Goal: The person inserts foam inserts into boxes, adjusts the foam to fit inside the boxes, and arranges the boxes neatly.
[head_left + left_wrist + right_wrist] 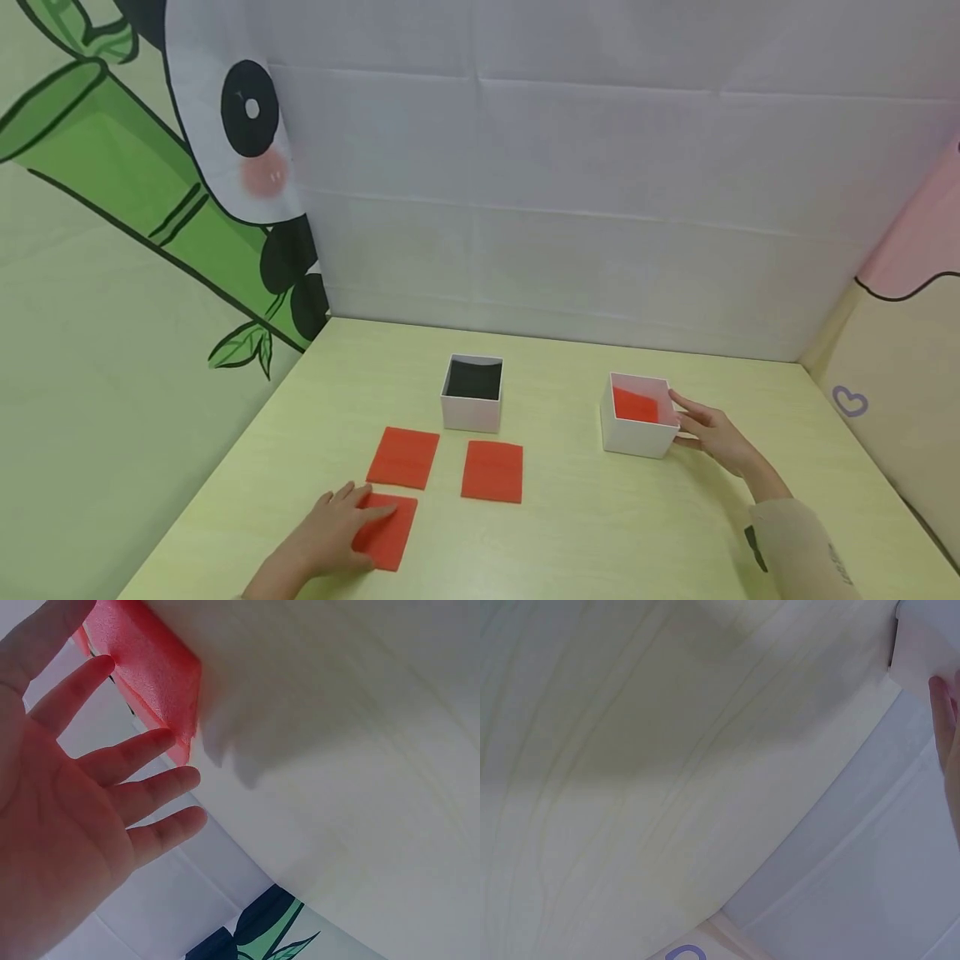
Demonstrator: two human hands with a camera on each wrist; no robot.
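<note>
Closest to me, the left hand [341, 525] lies flat with its fingers spread wide on the nearest flat red foam square [388, 531], pressing its left part against the pale yellow wood-grain surface [600, 533]. From the left wrist view the same hand [67, 802] shows an open palm and straight fingers, with the red foam edge [150, 667] just past the fingertips.

A little farther on, two more flat red foam squares lie side by side, apart from each other: the left one [403, 457] just beyond the pressed piece, the right one [492, 471] near it, toward the middle of the surface.

Over on the right, the right hand [712, 435] comes from a beige sleeve [802, 542] and rests with relaxed, nearly straight fingers against the right wall of a small white square box with a red foam piece inside [637, 417]. The hand touches the box's side and does not wrap around it. The right wrist view catches only a corner of that white box [922, 660] and a sliver of fingers [946, 712].

Behind the two foam squares stands a second small white square box with a black inside [472, 392], well apart from the first box. At the back hangs a creased white cloth backdrop [600, 167], with a panda-and-bamboo printed curtain [150, 208] on the left.
</note>
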